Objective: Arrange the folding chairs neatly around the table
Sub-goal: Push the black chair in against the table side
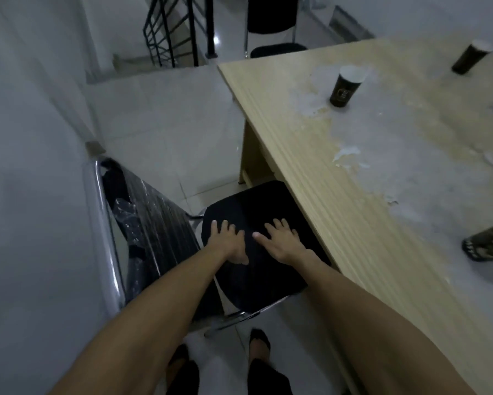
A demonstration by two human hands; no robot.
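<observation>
A folding chair with a black padded seat (248, 212) and a chrome frame stands unfolded beside the long edge of the light wooden table (311, 155). Its black backrest (151, 212), wrapped in clear plastic, is at the left near the wall. My left hand (228, 243) and my right hand (281, 242) both lie flat on the seat, fingers spread, palms down. The seat's right edge reaches just under the table edge. A second black folding chair (272, 27) stands at the far end of the table.
Three dark paper cups are on the table: cup (345, 86), cup (470, 57) at the far right, and cup (486, 243) lying tipped at the right edge. A black stair railing (177, 29) is at the back. A white wall runs along the left.
</observation>
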